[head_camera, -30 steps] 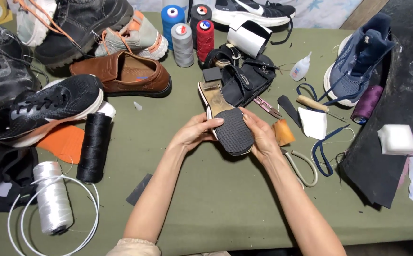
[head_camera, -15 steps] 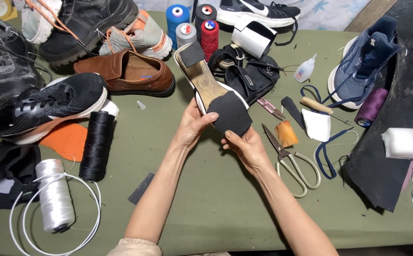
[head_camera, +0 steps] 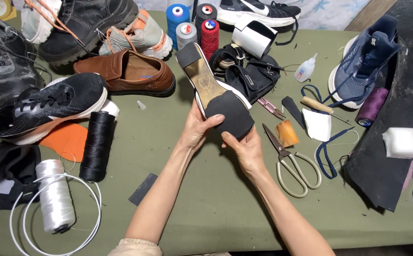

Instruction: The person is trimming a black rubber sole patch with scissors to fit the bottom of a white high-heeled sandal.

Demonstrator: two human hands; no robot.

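Above the table's (head_camera: 206,213) middle, my left hand (head_camera: 196,130) and right hand (head_camera: 244,149) gripped the shoe (head_camera: 213,90) sole-up, heel toward twelve o'clock, perhaps pressing its black patch (head_camera: 229,116) flat.

Just right of the fingers (head_camera: 216,118) we see scissors (head_camera: 289,163) lying on the green worktop (head_camera: 206,208), with a small orange scrap (head_camera: 287,133) beside them. Beyond the fingers stand thread cones in blue (head_camera: 177,18), grey (head_camera: 186,35) and red (head_camera: 210,37). To their left lie a brown loafer (head_camera: 128,73), a black sneaker (head_camera: 40,109), a black thread spool (head_camera: 96,146) and a white spool (head_camera: 54,195). Far to the right we find a blue sneaker (head_camera: 365,59) and a white foam block (head_camera: 401,142).
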